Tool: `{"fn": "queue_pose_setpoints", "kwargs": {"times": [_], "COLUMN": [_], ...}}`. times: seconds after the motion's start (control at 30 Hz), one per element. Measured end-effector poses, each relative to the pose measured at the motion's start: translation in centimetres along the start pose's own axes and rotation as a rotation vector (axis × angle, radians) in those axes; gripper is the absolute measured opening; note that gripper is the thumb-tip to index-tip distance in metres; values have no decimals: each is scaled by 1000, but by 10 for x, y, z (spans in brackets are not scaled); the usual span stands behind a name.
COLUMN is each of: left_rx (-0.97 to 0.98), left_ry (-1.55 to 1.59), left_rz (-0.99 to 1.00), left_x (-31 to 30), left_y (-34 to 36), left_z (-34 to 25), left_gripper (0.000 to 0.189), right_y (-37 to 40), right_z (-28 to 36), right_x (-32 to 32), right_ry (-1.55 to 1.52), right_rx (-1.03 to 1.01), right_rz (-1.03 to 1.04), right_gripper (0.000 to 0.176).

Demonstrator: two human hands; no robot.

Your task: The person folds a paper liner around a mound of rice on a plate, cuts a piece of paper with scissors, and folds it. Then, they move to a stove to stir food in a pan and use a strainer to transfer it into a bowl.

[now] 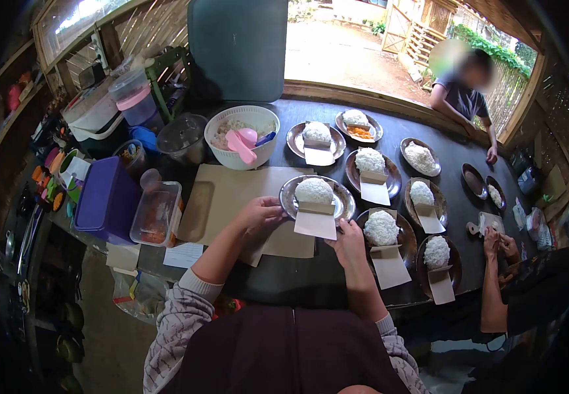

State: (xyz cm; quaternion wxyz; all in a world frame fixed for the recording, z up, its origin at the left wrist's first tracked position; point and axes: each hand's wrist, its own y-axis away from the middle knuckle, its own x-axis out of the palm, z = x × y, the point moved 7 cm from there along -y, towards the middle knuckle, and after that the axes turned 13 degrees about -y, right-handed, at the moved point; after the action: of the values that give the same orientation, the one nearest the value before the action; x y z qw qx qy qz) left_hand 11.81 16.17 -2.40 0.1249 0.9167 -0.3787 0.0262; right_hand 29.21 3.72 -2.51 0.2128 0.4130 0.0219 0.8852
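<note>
A metal plate [287,194] is held by its rim, nearer than the white colander [266,152] and to its right: the left edge is gripped by the left hand [264,213], the near right edge by the right hand [348,241]. A rice mound [314,191] is carried on it, and a folded card [316,225] is hung over its near rim. The plate is best kept level, with the rice untouched by thumbs and the card left unbent. On the colander's near side, cardboard [251,190] is spread. Farther right of the colander, rice-filled plates [408,231] are closely set, so knocks are best avoided. In the colander, a pink scoop [241,146] is rested.
</note>
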Motion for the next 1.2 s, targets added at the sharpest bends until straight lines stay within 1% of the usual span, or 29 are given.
{"fn": "queue_pose_setpoints", "kwargs": {"times": [0.07,0.1,0.17,0.2,0.27,0.3,0.37,0.4,0.43,0.5,0.53,0.57,0.63,0.73,0.77,0.83,0.87,0.93,1.07,1.13,1.17,1.2], "left_rx": [6,8,41,42,149,151,392,459,464,484,414,421,370,431,431,389,390,367,322,102,103,55], "left_ry": [-28,-27,-151,-150,-427,-425,-1070,-1131,-1132,-1531,-1535,-1536,-1523,-1449,-1449,-1300,-1300,-1167,-1144,-1099,-1099,-1161], "left_rz": [-45,-46,-18,-15,-213,-213,-388,-356,-357,-361,-339,-335,-280,-233,-229,-122,-118,-53,15,72,74,96], "left_x": [-9,-12,-11,-9,-16,-13,-4,4,5,16,16,15,11,6,3,-2,-4,-9,-17,-22,-23,-25], "left_y": [-12,-13,-16,-16,-12,-11,2,6,9,13,11,9,4,5,7,9,12,18,28,33,35,37], "left_z": [8,10,10,10,2,3,-19,-22,-21,-20,-17,-18,-13,-12,-14,-14,-15,-15,-18,-12,-13,-11], "left_gripper": [19,19,13,13,13,13,18,27,27,35,39,39,37,34,34,35,35,42,48,52,52,54], "right_y": [-5,-8,-14,-15,-19,-21,-24,-23,-21,-20,-21,-21,-20,-20,-18,-17,-17,-17,-17,-19,-20,-20], "right_z": [3,5,5,6,6,6,5,5,4,2,0,-2,-2,-3,-2,-1,0,0,-1,-2,-3,-4], "right_x": [1,0,-1,-1,0,0,-1,1,1,1,-2,-3,-4,-4,-1,1,1,2,1,-1,-3,-4], "right_ry": [21,23,51,52,67,69,67,67,66,64,65,65,66,71,76,80,70,58,58,60,63,65], "right_rx": [9,9,32,28,25,24,27,24,26,19,23,28,28,37,35,30,33,34,30,30,35,40], "right_rz": [0,1,23,22,17,18,18,21,-1,-23,-27,-33,-41,-41,-42,-47,-36,-26,-31,-27,-30,-33], "right_gripper": [17,17,18,18,18,18,18,18,18,18,19,19,20,21,21,22,22,22,22,22,22,22]}}
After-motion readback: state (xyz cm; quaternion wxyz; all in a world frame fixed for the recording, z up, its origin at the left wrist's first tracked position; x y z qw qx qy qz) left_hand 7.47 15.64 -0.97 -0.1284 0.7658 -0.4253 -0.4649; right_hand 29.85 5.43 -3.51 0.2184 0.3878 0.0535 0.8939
